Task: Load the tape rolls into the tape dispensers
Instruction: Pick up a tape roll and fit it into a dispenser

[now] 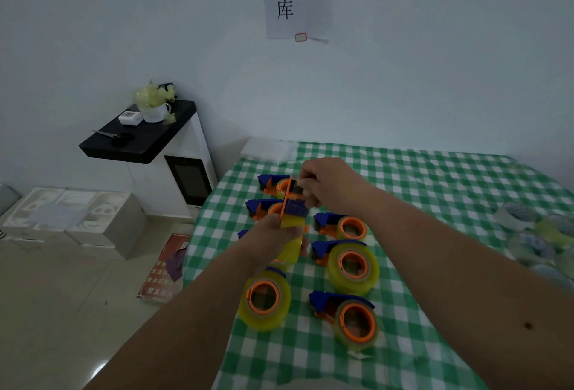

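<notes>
Both hands grip one dispenser (293, 212) above the table (435, 178): left hand (273, 240) holds its yellow roll (289, 234), right hand (329, 187) apparently pinches its top end; left edge close.

Single head-worn wide-angle view, forward and down, near the checked table (419, 178).

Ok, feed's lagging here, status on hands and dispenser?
Left hand grips held dispenser, yellow roll on. Right hand pinches its blade end. Nothing in the way.

Dim bluish light, wide-angle bowing, soft blurred edges.
</notes>
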